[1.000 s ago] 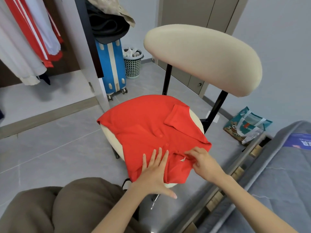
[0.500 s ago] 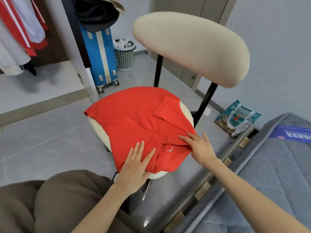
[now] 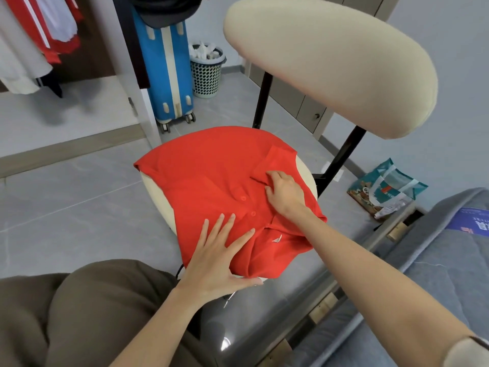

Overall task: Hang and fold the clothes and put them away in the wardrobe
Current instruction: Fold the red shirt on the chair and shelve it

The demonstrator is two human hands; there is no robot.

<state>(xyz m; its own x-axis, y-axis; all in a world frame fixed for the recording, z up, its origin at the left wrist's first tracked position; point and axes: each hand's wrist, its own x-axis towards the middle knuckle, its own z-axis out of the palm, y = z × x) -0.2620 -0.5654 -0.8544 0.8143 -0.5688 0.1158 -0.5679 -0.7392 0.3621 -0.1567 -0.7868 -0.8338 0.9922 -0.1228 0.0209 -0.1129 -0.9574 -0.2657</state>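
Red shirt (image 3: 211, 181) sits folded on the chair (image 3: 305, 172) seat, covering most of it. Left hand (image 3: 219, 258) lies flat on the near part of the shirt, fingers straight & spread, pressing down. Right hand (image 3: 287, 194) is up on the collar (image 3: 277, 160) w/ fingers bent at the flap's edge, tbh can't tell if it's pinching the fabric or just touching.

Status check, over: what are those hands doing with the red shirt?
Left hand flat, pressing red polo shirt on chair seat. Right hand grips its folded sleeve edge. Nothing blocking.
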